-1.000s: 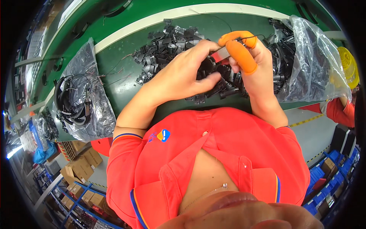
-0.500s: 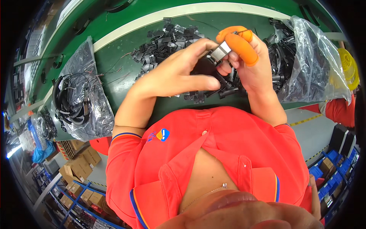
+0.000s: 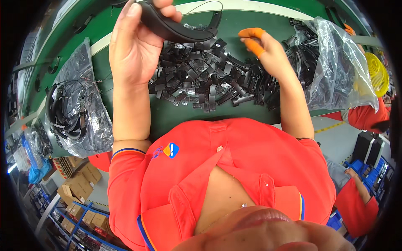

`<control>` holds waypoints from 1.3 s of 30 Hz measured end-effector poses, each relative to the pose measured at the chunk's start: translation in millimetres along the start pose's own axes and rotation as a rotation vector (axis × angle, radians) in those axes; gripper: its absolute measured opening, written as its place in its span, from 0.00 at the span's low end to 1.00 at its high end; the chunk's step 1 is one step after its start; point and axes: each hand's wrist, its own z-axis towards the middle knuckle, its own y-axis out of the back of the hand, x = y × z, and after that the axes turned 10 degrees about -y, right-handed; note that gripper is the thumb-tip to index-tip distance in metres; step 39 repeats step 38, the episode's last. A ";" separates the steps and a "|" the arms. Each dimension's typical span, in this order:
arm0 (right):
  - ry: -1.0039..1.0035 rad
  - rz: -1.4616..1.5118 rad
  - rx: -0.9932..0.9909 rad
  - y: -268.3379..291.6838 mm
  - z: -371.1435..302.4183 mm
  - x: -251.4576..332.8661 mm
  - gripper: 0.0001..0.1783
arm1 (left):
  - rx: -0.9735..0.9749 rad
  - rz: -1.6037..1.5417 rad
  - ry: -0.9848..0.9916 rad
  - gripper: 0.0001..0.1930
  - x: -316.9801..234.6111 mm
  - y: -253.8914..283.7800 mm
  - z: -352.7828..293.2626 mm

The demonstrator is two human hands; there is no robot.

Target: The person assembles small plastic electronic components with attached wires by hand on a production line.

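At the upper left, my left hand (image 3: 135,48) is raised and closed round a black padded headband (image 3: 178,31), curved like part of a headset. From the headband's far end loops a thin wire. My right hand (image 3: 268,52), with orange finger covers on the thumb and a finger, hovers over the right part of the table. Its fingers are apart and I see nothing between them. Below and between the hands spreads a pile of small black plastic parts (image 3: 197,77), some of them shiny, on the green tabletop (image 3: 171,113).
On the right lies a clear plastic bag (image 3: 343,71) beside black curved parts (image 3: 303,58), with a yellow basket (image 3: 377,77) beyond. Another bag (image 3: 98,121) with wired headbands (image 3: 67,113) lies left. A co-worker's red sleeve (image 3: 364,117) shows at right; another person stands lower right.
My hands have come apart. The left has moved up and left with the headband; the right no longer touches the piece and has opened. Another person has come into view at lower right.
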 end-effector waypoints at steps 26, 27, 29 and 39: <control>0.165 0.902 0.020 -27.2 -45.0 67.6 0.14 | 0.120 0.466 0.106 0.15 36.4 -47.1 -30.8; 0.202 0.945 0.051 -25.5 -43.1 64.0 0.15 | 0.131 0.472 0.108 0.15 36.5 -47.9 -31.8; 0.221 0.910 0.051 -24.6 -44.4 65.5 0.14 | 0.143 0.480 0.107 0.16 37.9 -48.5 -34.9; 0.475 0.597 -0.015 -30.9 -42.5 62.6 0.12 | 0.196 0.712 0.022 0.24 41.3 -37.8 -42.2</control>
